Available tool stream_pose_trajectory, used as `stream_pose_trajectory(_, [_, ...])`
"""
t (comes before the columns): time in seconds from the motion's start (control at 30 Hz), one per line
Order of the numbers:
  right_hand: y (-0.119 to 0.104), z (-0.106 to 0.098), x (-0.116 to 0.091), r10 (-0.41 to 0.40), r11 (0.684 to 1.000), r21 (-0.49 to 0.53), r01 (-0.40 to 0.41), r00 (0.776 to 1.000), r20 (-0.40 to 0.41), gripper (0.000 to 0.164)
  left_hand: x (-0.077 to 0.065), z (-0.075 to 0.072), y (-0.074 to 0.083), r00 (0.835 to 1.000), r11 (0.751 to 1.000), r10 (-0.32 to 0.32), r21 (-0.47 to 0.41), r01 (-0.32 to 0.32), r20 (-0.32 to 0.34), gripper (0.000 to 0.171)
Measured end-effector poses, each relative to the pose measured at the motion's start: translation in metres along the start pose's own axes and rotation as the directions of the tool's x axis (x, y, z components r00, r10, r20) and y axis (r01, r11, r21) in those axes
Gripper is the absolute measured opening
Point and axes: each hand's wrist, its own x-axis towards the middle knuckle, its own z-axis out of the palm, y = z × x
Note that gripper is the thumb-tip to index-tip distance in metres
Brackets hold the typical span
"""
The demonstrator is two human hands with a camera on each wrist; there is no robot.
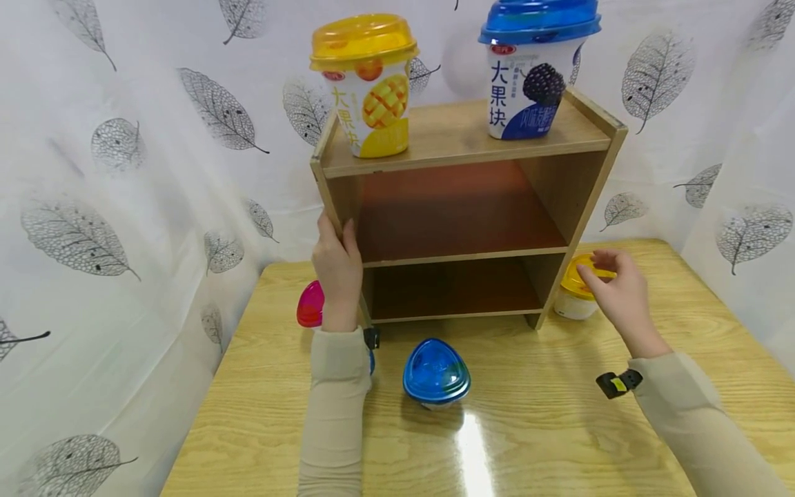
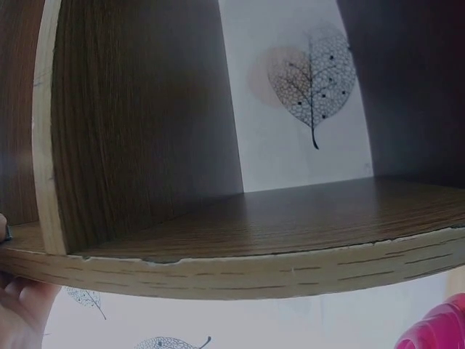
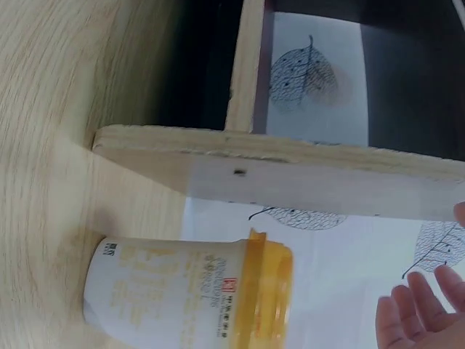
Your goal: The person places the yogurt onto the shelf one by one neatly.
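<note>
A small wooden shelf (image 1: 462, 131) stands on the table. My left hand (image 1: 338, 269) grips its left side panel, thumb at the front edge and fingers round the outside; in the left wrist view, fingers (image 2: 29, 309) show at the panel. On the shelf's top are a yellow-lidded yogurt cup (image 1: 375, 96) with mango pictures and a blue-lidded yogurt cup (image 1: 528, 90) with a blackberry. My right hand (image 1: 627, 297) holds nothing, fingers loosely bent. In the head view it overlaps another yellow-lidded cup (image 1: 574, 304) beside the shelf; the right wrist view shows fingers (image 3: 410, 313) apart from that cup.
In front of the shelf sits a blue-lidded cup (image 1: 437, 373). A pink lid (image 1: 309, 305) shows left of the shelf, partly behind my left hand. Another blue edge (image 1: 372, 362) peeks out by my left cuff. Leaf-printed white sheeting (image 1: 155, 207) hangs behind the table (image 1: 248, 414).
</note>
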Motion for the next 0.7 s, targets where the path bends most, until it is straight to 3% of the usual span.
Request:
stream_pose_trajectory(0.33, [0.019,0.012,0.018,-0.028,0.992,-0.122,0.029,1.000,0.012,0.049,0.002,0.000,0.000,1.000,1.000,-0.002,0.001,0.002,-0.003,0.034])
stream_pose_trajectory(0.7, [0.037,0.024,0.022,0.014,0.963,-0.268,-0.005,0.999,0.032,0.060,0.000,0.000,0.000,1.000,1.000,0.000,-0.003,0.000,0.003,0.034])
